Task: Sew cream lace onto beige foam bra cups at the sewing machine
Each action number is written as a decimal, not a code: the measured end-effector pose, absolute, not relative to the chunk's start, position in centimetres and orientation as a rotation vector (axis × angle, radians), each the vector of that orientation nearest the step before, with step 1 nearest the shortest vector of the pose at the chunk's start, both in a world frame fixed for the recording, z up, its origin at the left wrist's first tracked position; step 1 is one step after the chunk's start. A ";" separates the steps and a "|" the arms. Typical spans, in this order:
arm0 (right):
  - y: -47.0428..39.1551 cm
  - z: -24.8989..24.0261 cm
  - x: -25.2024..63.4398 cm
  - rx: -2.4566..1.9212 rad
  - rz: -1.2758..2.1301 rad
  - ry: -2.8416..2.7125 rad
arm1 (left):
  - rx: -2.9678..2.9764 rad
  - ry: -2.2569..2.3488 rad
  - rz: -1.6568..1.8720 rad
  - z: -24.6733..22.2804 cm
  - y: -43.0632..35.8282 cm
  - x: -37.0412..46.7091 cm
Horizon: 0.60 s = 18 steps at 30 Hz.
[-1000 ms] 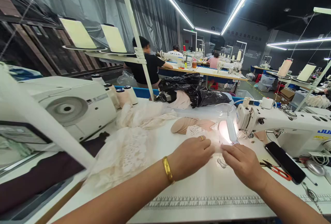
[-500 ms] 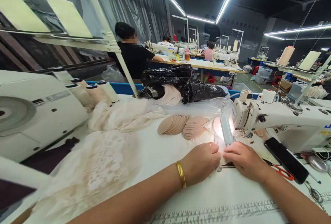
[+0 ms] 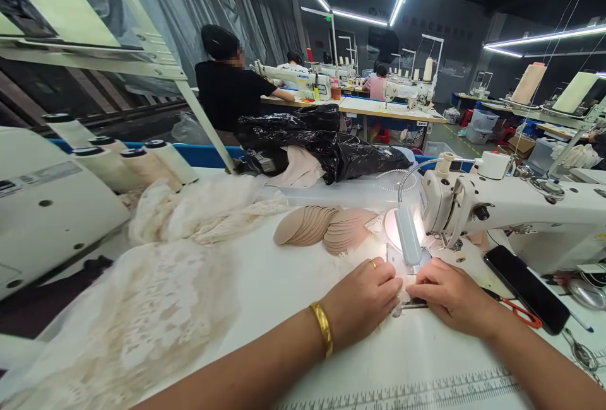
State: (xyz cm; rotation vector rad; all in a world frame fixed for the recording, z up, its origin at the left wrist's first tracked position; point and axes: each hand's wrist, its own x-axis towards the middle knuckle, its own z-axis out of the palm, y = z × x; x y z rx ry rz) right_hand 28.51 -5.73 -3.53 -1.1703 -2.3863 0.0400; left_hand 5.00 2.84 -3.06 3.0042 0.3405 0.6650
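Observation:
My left hand (image 3: 367,296), with a gold bracelet and a ring, is closed at the front of the sewing machine (image 3: 502,202). Opposite it, my right hand (image 3: 449,296) has its fingers curled and its fingertips pressed together. Between the two sets of fingertips shows a small pale piece of fabric (image 3: 406,288), mostly hidden by my fingers. A lit lamp (image 3: 408,236) on a bendy neck shines just beyond my hands. Left of the lamp, stacks of beige oval pads (image 3: 307,227) lie fanned out, with a scrap of white lace (image 3: 376,225) beside them.
Cream lace fabric (image 3: 175,309) spreads over the left of the table. A black plastic bag (image 3: 326,145) lies at the back. On the right are a phone (image 3: 528,287) and orange-handled scissors (image 3: 523,313). Thread cones (image 3: 156,164) stand at left. A person (image 3: 227,82) sits ahead.
The view has shifted slightly. My hands have lowered a little, and the machine's bed under the lamp shows more. Both hands stay closed, close together.

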 end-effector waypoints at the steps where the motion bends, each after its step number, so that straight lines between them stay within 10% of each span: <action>1: -5.7 -3.5 28.5 -1.168 0.042 -2.388 | 2.999 0.340 0.665 -3.1 2.8 5.0; 18: -5.6 -3.7 28.5 -1.310 -0.045 -2.354 | 2.897 0.133 0.802 -3.4 5.1 6.8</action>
